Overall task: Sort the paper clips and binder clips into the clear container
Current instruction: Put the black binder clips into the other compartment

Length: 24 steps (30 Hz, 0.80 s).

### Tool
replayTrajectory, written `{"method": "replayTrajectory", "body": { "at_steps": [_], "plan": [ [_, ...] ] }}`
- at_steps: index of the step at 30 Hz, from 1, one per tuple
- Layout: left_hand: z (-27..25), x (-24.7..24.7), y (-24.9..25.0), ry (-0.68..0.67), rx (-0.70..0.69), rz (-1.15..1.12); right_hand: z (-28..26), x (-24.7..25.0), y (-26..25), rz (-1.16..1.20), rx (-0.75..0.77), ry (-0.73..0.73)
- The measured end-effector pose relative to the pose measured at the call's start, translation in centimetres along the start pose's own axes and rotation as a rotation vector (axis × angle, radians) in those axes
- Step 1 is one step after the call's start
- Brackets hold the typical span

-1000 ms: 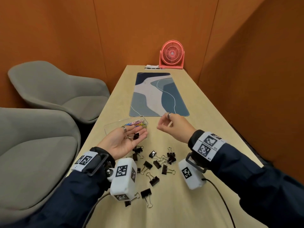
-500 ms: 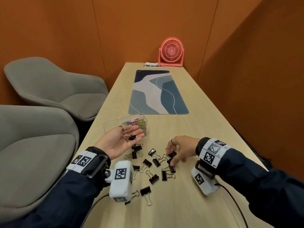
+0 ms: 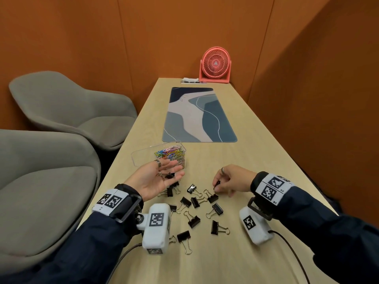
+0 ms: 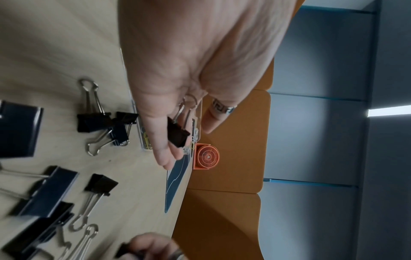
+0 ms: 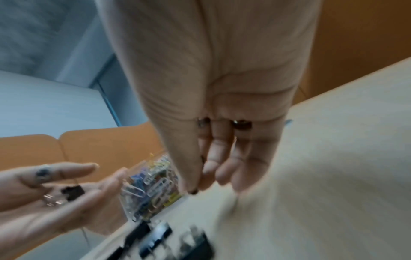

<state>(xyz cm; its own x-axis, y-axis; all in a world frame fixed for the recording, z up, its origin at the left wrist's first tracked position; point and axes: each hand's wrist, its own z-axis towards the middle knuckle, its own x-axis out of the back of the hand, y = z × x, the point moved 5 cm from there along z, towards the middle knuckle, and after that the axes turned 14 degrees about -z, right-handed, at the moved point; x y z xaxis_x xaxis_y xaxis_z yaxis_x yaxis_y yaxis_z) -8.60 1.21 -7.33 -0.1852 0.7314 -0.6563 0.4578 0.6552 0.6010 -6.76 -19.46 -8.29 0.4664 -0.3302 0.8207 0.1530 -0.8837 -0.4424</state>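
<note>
My left hand [image 3: 162, 177] is held palm up just in front of the clear container [image 3: 141, 158], fingers relaxed. One black binder clip [image 3: 169, 175] lies loose on the palm, also seen in the left wrist view [image 4: 176, 134]. The container's right end holds a heap of coloured paper clips [image 3: 170, 154]. My right hand [image 3: 217, 185] hovers low over the table to the right and pinches a small black binder clip [image 3: 217, 183] between thumb and fingertips. Several more binder clips [image 3: 193, 220] lie scattered on the wooden table [image 3: 256, 165] between my wrists.
A blue and beige desk mat [image 3: 199, 117] lies beyond the container, with a red fan [image 3: 215, 65] at the table's far end. Two grey chairs [image 3: 41, 181] stand along the left edge. Orange walls close in on the right and behind.
My right hand came down from beside the container to the clip pile and now pinches a clip just above it. The left hand stayed palm up with its clip.
</note>
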Motion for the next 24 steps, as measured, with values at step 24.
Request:
{"method": "replayTrajectory", "body": {
  "at_steps": [24],
  "plan": [
    [0.0, 0.2, -0.2, -0.010, 0.044, -0.122, -0.6, -1.0, -1.6, -0.306, -0.022, -0.080]
  ]
}}
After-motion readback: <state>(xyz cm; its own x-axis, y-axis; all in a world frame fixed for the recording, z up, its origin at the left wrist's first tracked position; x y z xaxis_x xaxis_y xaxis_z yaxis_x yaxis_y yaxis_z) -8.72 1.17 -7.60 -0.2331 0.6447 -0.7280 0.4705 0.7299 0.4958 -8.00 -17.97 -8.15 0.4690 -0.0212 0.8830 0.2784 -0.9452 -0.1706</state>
